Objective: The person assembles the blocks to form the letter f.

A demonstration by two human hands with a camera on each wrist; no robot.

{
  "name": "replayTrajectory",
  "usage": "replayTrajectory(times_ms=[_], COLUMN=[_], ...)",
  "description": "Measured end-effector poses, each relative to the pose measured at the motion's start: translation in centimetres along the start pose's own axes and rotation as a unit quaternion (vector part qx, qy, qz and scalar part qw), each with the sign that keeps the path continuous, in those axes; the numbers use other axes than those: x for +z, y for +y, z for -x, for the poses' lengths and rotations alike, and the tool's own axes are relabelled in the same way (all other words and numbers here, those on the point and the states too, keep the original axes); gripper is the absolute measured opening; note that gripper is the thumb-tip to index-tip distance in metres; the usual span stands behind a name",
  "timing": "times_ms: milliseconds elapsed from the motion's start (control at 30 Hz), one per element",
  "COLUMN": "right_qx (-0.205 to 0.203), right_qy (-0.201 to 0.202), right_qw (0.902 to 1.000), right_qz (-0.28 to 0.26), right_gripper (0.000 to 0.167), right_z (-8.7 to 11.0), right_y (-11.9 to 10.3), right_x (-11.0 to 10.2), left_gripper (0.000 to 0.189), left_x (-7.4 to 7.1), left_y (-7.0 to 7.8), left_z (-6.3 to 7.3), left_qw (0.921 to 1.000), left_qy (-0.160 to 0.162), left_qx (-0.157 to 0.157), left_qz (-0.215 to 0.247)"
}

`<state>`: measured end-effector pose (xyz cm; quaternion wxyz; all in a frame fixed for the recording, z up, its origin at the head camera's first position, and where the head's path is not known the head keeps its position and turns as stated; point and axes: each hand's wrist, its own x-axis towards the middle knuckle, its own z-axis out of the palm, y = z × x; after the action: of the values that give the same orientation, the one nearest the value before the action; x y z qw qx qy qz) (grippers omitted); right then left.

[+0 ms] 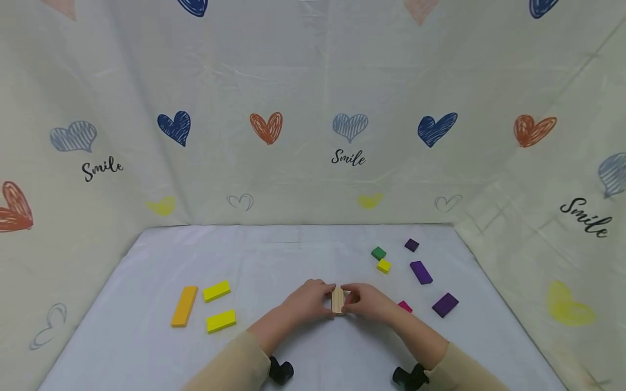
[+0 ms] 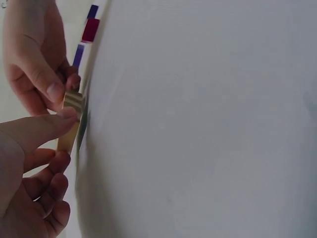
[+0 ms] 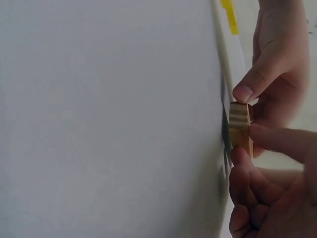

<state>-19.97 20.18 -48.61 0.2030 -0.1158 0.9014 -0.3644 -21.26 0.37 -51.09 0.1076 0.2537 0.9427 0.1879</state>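
The left hand (image 1: 308, 301) and the right hand (image 1: 370, 302) both pinch a wooden block (image 1: 338, 301); two yellow blocks (image 1: 221, 321) lie leftward.

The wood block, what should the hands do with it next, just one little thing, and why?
Maybe ease the right hand off gently and let the left hand steady the wood block. Both hands pinch it from opposite sides, so one could probably be spared, and the pink block lies close to the right hand.
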Motion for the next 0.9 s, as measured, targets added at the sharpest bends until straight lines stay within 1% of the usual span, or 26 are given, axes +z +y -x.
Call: replayTrajectory(times_ms=[133,233,400,667,767,900], right_qx=[-0.013,-0.017,-0.022,-0.026,-0.024,-0.023], right_qy=[-0.026,-0.042,-0.054,-0.067,-0.067,-0.070], right_qw=[0.9995,0.9988,0.9983,0.9974,0.9974,0.9971], right_qz=[-0.011,-0.016,-0.009,0.002,0.009,0.021], right_gripper=[0.057,0.057,0.057,0.055,0.054,0.054], right_z=[-0.2,-0.2,-0.2,-0.1,0.1,0.4], right_y=[-0.7,-1.3,-2.2,-3.6,-4.3,-4.8], right_x=[0.8,1.4,2.5,4.0,4.4,4.8], left_gripper=[0.070,0.069,0.068,0.069,0.069,0.070], left_x=[-0.1,-0.1,-0.2,-0.7,-0.9,-0.9], left_y=[-0.9,-1.5,-2.3,-3.1,-3.2,-3.1], left_z=[1.4,2.5,4.2,6.3,7.0,7.8], left_qw=[1.0000,0.9998,0.9997,0.9999,0.9996,0.9990], left_qy=[0.000,0.007,0.011,-0.009,-0.011,-0.023], left_qx=[0.001,0.007,0.013,-0.006,-0.010,-0.021], left_qz=[-0.008,-0.015,-0.015,0.012,0.024,0.033])
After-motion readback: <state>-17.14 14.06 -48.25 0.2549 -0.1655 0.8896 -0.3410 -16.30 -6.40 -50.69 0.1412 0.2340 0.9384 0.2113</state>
